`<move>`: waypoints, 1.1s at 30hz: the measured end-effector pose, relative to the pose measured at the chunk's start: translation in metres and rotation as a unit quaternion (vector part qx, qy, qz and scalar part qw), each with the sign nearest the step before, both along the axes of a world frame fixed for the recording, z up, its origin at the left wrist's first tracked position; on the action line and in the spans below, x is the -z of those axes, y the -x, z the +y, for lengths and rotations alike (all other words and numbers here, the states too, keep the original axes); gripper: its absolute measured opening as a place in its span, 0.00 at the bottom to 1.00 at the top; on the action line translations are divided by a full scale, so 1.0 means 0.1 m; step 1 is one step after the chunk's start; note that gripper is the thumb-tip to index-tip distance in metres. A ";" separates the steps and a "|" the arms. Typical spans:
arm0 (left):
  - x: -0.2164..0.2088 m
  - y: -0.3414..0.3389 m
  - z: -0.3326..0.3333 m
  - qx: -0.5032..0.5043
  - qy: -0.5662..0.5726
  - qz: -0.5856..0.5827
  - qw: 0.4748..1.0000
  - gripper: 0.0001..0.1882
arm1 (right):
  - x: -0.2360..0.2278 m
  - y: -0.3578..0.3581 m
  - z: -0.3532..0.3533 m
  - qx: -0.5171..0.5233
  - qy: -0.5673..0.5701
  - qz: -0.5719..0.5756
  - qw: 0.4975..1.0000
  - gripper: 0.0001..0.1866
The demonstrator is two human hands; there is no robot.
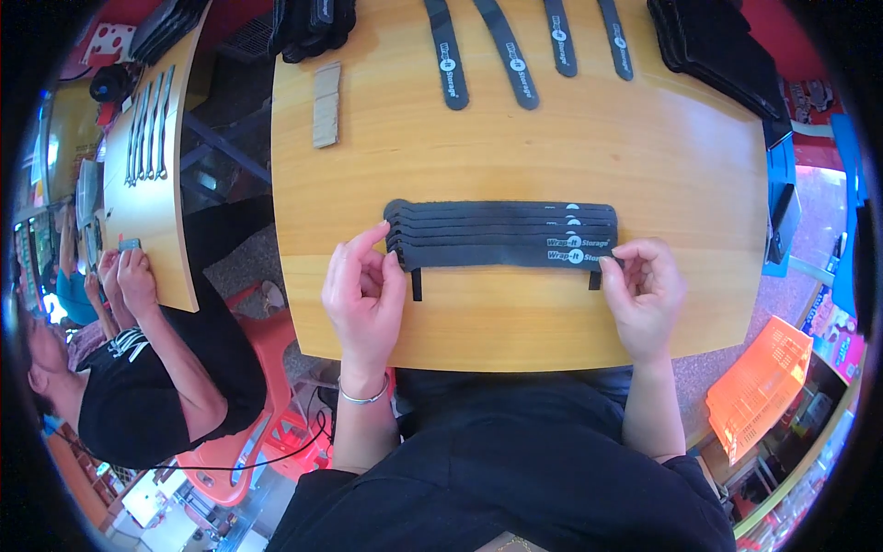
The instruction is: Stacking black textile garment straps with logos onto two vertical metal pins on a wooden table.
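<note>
Several black hook-and-loop straps point(497, 230) with pale printing lie in an overlapping, stepped stack across the middle of the wooden table. My left hand point(363, 285) is at the stack's left end, thumb and index finger closed on the nearest strap's tip. At the other end, my right hand point(644, 290) pinches the right tip of that same strap point(487, 255). Two short black strips point(418, 286) stick out toward me from beneath the stack, one near each end. What they belong to is hidden.
Four separate black straps point(448, 64) lie along the table's far side. Dark piles point(713, 55) sit at both far corners, near a cardboard strip point(326, 106). On my left, a co-worker point(166, 377) handles something small at another table point(175, 239). An orange crate point(759, 386) stands right.
</note>
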State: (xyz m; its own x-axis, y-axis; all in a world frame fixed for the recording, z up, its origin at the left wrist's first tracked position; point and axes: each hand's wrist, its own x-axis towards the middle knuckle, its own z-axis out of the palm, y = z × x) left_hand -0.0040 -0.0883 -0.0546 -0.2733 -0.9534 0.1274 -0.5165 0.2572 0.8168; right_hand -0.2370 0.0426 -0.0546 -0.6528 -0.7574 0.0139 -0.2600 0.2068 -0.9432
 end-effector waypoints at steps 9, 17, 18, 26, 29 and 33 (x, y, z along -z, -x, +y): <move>0.02 -0.01 0.00 -0.001 0.001 0.011 1.000 0.18 | 0.00 -0.03 -0.02 0.010 -0.011 -0.001 1.000 0.08; 0.03 -0.01 -0.01 -0.001 0.005 0.005 1.000 0.17 | 0.01 -0.03 -0.05 0.009 -0.018 0.023 1.000 0.08; 0.01 -0.01 -0.01 0.000 0.007 0.002 1.000 0.17 | 0.01 -0.03 -0.06 0.009 -0.018 0.023 1.000 0.08; 0.01 -0.01 0.00 0.005 0.010 -0.001 1.000 0.17 | 0.01 -0.03 -0.06 0.014 -0.020 0.048 0.999 0.08; 0.02 -0.01 0.01 0.000 0.006 0.001 1.000 0.17 | 0.01 -0.05 -0.05 0.022 -0.022 0.049 0.998 0.09; 0.03 -0.01 0.01 0.002 0.005 0.003 1.000 0.17 | 0.02 -0.04 -0.05 0.012 -0.021 0.056 0.998 0.10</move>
State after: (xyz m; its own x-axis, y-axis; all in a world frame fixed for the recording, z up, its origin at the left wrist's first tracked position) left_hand -0.0028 -0.0878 -0.0571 -0.2763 -0.9511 0.1382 -0.5100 0.2670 0.8176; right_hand -0.2331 0.0376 -0.0570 -0.6664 -0.7436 0.0556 -0.3579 0.2535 -0.8987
